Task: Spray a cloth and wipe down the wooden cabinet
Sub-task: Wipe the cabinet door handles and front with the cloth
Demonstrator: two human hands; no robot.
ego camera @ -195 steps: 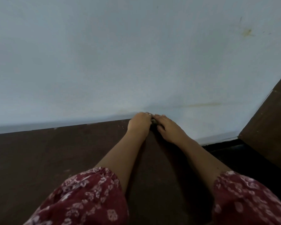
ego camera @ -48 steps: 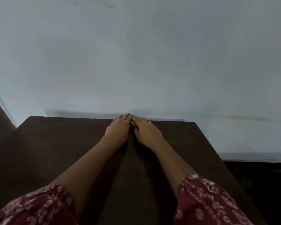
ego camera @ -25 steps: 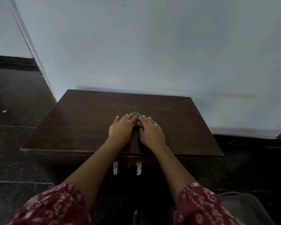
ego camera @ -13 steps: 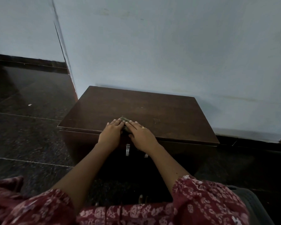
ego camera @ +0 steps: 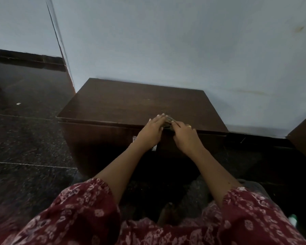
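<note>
Both hands sit side by side at the front edge of the wooden cabinet (ego camera: 131, 105), right of the frame's centre, and between them a small bunched cloth (ego camera: 168, 121) peeks out, dull greenish and mostly covered. The left hand (ego camera: 151, 131) lies flat with its fingers (ego camera: 159, 118) stretched forward over the cloth's left side; the right hand (ego camera: 185, 135), which wears a ring, presses its fingers (ego camera: 177, 125) down on the other side. Neither hand is curled into a proper grip, as far as I can see: they look spread and pressing, pinning the cloth to the wood rather than pinching it, though how much cloth is tucked under the palms I cannot tell. Two hands on one small rag makes sense to me as a way of bearing down hard on the surface. The cloth lies right at the lip where the top meets the front, so I judge the wipe is at the near edge of the top, with the dark front face below probably left to do. The cabinet stands against the pale wall (ego camera: 184, 46) on a dark speckled floor (ego camera: 25, 135). At the lower right edge of the frame a small pale-and-green object (ego camera: 293, 219) shows; it may be the spray bottle, but it is too small to be sure.
</note>
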